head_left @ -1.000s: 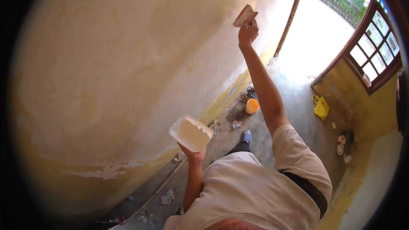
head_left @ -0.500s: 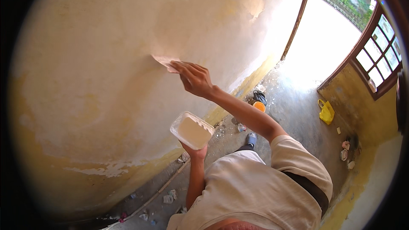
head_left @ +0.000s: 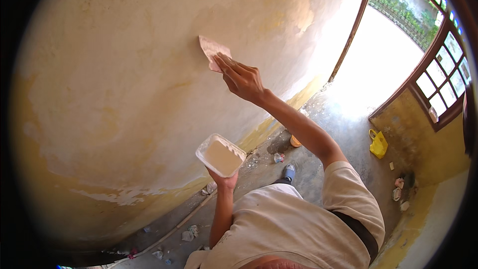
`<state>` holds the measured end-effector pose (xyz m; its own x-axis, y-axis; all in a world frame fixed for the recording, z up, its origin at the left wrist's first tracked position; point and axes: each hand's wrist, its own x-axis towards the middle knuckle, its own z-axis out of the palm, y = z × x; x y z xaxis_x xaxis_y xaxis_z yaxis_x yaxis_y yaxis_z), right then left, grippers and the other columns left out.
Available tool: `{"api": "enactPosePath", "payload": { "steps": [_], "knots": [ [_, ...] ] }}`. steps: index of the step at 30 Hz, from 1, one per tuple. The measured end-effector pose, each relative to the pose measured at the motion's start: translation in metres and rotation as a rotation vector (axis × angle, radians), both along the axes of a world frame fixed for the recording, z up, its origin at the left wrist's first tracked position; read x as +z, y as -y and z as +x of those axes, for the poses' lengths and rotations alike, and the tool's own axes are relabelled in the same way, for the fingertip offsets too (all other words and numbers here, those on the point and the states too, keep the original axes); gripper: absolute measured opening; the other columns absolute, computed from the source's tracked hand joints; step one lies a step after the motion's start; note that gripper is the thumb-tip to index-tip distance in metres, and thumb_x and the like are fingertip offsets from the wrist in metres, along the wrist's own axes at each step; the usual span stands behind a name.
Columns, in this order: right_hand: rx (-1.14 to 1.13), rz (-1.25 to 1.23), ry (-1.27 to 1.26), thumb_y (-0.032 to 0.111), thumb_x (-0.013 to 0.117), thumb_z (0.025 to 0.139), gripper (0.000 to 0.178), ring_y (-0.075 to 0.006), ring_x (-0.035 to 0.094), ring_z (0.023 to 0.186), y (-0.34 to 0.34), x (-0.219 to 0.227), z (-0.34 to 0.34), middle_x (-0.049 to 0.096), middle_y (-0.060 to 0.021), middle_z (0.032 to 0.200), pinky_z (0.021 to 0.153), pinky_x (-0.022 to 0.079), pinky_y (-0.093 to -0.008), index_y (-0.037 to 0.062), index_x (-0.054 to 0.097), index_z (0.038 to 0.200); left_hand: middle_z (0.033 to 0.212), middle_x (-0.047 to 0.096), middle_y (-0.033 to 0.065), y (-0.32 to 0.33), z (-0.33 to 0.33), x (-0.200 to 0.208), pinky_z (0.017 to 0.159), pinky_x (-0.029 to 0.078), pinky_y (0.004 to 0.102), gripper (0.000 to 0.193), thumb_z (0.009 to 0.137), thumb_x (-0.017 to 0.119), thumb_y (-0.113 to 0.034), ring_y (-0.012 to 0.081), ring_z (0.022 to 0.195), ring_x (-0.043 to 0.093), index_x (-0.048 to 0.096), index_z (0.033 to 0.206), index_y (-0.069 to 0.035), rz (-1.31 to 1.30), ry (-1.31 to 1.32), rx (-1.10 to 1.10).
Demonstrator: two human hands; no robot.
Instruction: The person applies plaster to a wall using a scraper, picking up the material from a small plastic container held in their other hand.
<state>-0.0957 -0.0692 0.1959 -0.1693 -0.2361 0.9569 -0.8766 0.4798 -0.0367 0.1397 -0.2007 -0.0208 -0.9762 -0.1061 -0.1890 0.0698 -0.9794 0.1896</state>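
My right hand (head_left: 243,78) grips a pale pink putty scraper (head_left: 213,52), its flat blade against the wall (head_left: 149,84). The wall carries uneven whitish smears over yellow, stained paint. Lower down, my left hand (head_left: 224,179) holds up a clear rectangular plastic tub (head_left: 241,156) from beneath, its palm under the base. Off-white paste (head_left: 221,158) lies inside the tub, which is tilted a little and stands apart from the wall. Part of the scraper's grip is hidden behind my right fingers.
A long thin pole (head_left: 174,230) lies along the wall's foot among crumpled litter (head_left: 190,233). An orange container (head_left: 295,141) stands on the floor, partly behind my right forearm. To the right are a yellow bag (head_left: 378,145), a bright doorway (head_left: 378,60) and a window frame (head_left: 444,69).
My right hand and the scraper have moved up and to the right along the wall. The tub in my left hand has shifted slightly down and left.
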Motion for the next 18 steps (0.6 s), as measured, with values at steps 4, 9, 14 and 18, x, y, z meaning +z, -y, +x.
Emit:
{"api": "enactPosePath", "payload": {
  "steps": [4,9,14,18],
  "knots": [
    [-0.095,-0.394,0.1,0.003,0.063,0.098,0.029,-0.0351,0.076,0.098,-0.049,0.023,-0.024,0.076,-0.0214,0.11,0.08,0.06,-0.039,0.0022,0.068,0.127,0.129,0.07,-0.002,-0.001,0.0,-0.001,0.11,0.047,0.0467,0.051,0.103,0.051,-0.058,0.0217,0.123,0.063,0.065,0.136,-0.021,-0.004,-0.009,-0.017],
    [-0.237,-0.735,0.253,0.005,0.056,0.103,0.03,-0.04,0.074,0.095,-0.09,0.106,-0.088,0.075,-0.0229,0.105,0.083,0.057,-0.0462,0.0073,0.065,0.131,0.13,0.07,-0.0021,0.001,-0.003,-0.005,0.112,0.045,0.047,0.052,0.103,0.052,-0.058,0.0217,0.124,0.063,0.065,0.137,-0.02,-0.038,-0.014,0.025],
    [-0.209,-0.432,-0.051,-0.007,0.06,0.095,0.043,-0.0333,0.074,0.106,-0.019,0.107,-0.064,0.074,-0.0137,0.123,0.086,0.057,-0.0417,0.0116,0.069,0.132,0.132,0.069,-0.0021,0.004,0.001,-0.008,0.114,0.044,0.0475,0.054,0.103,0.052,-0.059,0.0222,0.125,0.062,0.064,0.138,-0.02,-0.003,-0.009,0.068],
    [-0.11,-0.163,-0.072,-0.015,0.059,0.082,0.055,-0.031,0.073,0.114,0.021,0.036,-0.005,0.072,-0.0125,0.13,0.09,0.059,-0.0406,0.0091,0.07,0.13,0.134,0.069,-0.0022,0.006,0.001,-0.005,0.114,0.044,0.0479,0.055,0.103,0.053,-0.06,0.0222,0.127,0.061,0.064,0.139,-0.02,-0.01,0.004,0.096]
  ]
}}
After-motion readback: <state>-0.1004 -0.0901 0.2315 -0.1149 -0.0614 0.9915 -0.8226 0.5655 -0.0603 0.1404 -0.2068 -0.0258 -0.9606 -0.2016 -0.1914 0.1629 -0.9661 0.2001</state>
